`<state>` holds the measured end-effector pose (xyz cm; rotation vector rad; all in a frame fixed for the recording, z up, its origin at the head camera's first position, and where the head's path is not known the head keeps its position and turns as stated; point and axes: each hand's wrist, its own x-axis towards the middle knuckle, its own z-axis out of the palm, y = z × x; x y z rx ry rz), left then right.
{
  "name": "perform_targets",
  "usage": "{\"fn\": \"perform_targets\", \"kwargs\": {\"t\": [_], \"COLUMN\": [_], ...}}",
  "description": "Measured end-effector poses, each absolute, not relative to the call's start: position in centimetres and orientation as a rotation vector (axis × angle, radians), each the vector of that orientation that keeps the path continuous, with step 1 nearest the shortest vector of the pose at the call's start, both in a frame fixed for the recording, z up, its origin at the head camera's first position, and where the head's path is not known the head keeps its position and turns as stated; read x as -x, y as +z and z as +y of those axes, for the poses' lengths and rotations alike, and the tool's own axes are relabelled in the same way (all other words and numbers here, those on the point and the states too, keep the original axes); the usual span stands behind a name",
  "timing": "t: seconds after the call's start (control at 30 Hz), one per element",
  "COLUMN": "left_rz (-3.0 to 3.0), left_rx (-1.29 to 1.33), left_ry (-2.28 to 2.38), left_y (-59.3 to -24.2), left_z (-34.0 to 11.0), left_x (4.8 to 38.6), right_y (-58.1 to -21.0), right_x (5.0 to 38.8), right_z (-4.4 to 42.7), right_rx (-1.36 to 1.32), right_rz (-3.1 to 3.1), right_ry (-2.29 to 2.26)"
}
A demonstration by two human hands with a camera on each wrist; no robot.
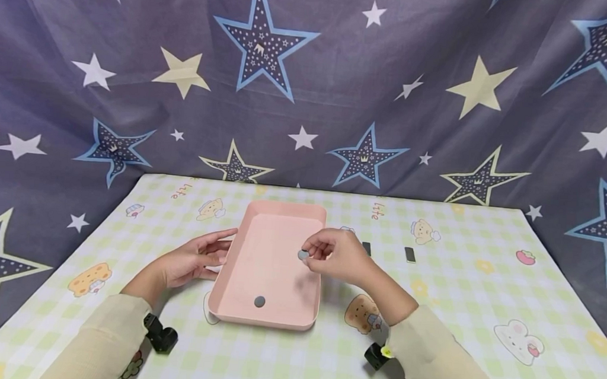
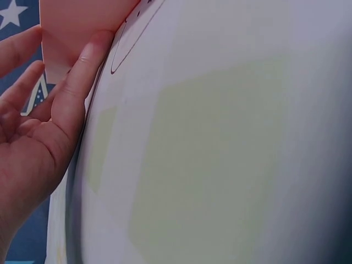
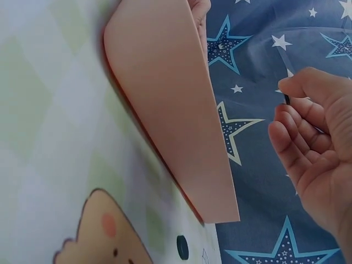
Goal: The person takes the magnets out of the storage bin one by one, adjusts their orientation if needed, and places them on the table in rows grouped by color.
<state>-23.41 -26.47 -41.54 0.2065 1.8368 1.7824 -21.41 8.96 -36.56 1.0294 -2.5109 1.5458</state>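
While right hand (image 1: 338, 255) pinches disc (image 1: 302, 255), second disc (image 1: 259, 301), inside one tray (image 1: 266, 252)

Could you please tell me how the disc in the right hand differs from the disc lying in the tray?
The held disc is pinched by the right hand above the tray, while the lying disc rests on the tray's floor, untouched. In the head view, the held disc looks lighter grey, the lying disc darker. Both look grey and round.
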Motion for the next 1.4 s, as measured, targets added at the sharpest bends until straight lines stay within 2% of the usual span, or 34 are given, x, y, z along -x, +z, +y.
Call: {"fn": "perform_targets", "kwargs": {"t": [1.4], "left_rz": [1.844], "left_rx": [-0.247], "left_ry": [1.764], "left_y": [-41.6], "left_z": [-26.6], "left_x": [23.5], "right_y": [-36.6], "right_x": [19.0], "right_z": [16.3], "right_rx": [-0.878], "right_rz": [-2.455], "right_ry": [1.462]}}
